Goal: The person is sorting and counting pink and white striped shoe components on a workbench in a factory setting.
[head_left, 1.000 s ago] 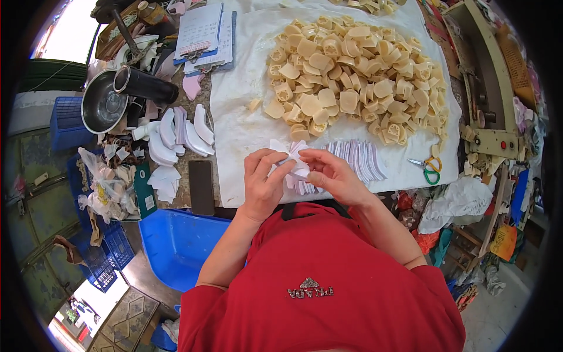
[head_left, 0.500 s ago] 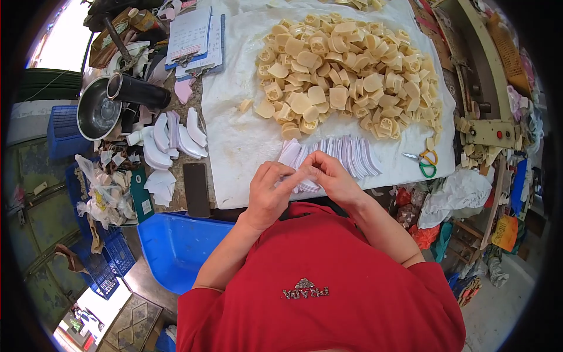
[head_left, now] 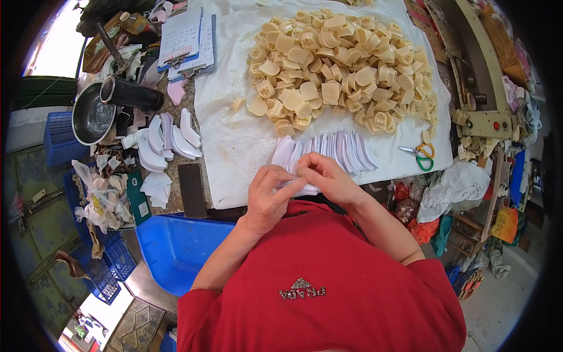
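Observation:
My left hand (head_left: pixel 268 196) and my right hand (head_left: pixel 329 176) meet at the front edge of the white cloth (head_left: pixel 229 170). The fingertips of both are pinched together and nearly touch. Whatever lies between them is too small or hidden to make out. Just beyond and partly under the fingers runs a row of white, lilac-edged curved strips (head_left: pixel 343 151), standing packed side by side. At its left end a few strips (head_left: pixel 283 151) lean over. Behind the row spreads a large heap of cream-coloured moulded plastic pieces (head_left: pixel 352 70), with rounded tabs and openings.
Scissors (head_left: pixel 423 156) with orange and green handles lie on the right. To the left are stacked white curved pieces (head_left: pixel 153 144), a dark phone-shaped slab (head_left: pixel 192 190), clipboards (head_left: pixel 186 50), a metal bowl (head_left: pixel 94 120) and a black cylinder (head_left: pixel 132 95). A blue tub (head_left: pixel 176 252) stands below the table edge.
The whole view has shifted slightly, so the table contents sit a little further left and up. Both hands stay pinched together at the same spot, with only small finger movement.

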The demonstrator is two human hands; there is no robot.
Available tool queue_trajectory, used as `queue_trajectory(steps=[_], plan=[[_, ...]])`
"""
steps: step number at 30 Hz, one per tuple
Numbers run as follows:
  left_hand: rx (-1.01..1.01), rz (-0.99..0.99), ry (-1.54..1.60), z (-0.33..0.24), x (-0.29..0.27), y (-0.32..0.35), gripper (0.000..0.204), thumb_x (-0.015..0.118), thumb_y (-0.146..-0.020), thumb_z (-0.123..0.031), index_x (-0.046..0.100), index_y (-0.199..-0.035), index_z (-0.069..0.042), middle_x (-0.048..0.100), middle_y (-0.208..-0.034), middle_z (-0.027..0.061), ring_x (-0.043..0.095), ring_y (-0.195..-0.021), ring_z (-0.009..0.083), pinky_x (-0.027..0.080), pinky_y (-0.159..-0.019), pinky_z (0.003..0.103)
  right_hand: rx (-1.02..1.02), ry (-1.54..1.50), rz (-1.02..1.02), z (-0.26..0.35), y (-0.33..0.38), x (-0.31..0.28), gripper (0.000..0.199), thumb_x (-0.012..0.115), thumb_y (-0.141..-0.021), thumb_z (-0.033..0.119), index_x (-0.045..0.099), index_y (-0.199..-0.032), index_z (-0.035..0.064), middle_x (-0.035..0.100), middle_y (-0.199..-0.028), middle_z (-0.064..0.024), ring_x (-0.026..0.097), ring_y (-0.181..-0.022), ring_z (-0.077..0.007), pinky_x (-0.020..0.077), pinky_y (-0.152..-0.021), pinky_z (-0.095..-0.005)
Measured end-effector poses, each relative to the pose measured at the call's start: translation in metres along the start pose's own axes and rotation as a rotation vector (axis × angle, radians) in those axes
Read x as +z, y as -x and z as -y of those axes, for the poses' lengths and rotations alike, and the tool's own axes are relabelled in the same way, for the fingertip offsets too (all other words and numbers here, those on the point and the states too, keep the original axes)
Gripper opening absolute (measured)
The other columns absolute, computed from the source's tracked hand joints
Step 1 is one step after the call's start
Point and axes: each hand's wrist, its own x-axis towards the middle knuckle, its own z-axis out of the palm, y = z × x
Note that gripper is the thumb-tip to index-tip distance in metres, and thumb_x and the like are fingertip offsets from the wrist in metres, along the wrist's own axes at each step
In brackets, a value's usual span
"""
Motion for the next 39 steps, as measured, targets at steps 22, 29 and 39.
queue_trajectory(steps=[22, 29, 39], plan=[[0.242, 0.110, 0.154, -0.009, 0.029, -0.053, 0.028, 0.063, -0.059, 0.002, 0.062, -0.085, -0.008, 0.058, -0.092, 0.0053, 0.056, -0.090, 0.0267, 0.044, -0.077, 0.036, 0.209, -0.048, -0.467, -0.035, 0.087, -0.079, 0.033, 0.053, -0.089, 0.027, 0.051, -0.112, 0.0026, 0.062, -0.095, -0.0093, 0.060, -0.084, -0.0205, 0.0465, -0.074, -0.0331], [0.233, 0.263, 0.100, -0.017, 0.062, -0.046, 0.040, 0.061, -0.059, 0.001, 0.064, -0.097, -0.011, 0.056, -0.108, 0.0078, 0.053, -0.100, 0.0266, 0.041, -0.085, 0.037, 0.151, -0.183, -0.585, -0.006, 0.060, -0.072, 0.012, 0.050, -0.090, 0.014, 0.052, -0.100, 0.0066, 0.052, -0.076, 0.0006, 0.049, -0.068, -0.0066, 0.0408, -0.056, -0.0234], [-0.591, 0.143, -0.172, 0.106, -0.013, 0.023, 0.033, 0.061, -0.072, 0.002, 0.062, -0.103, -0.008, 0.055, -0.100, 0.0133, 0.052, -0.096, 0.0293, 0.043, -0.082, 0.035, -0.158, 1.124, -0.911, -0.102, 0.075, -0.200, 0.019, 0.052, -0.083, 0.007, 0.057, -0.101, 0.0064, 0.056, -0.087, -0.0157, 0.051, -0.085, -0.0334, 0.0384, -0.074, -0.0431]])
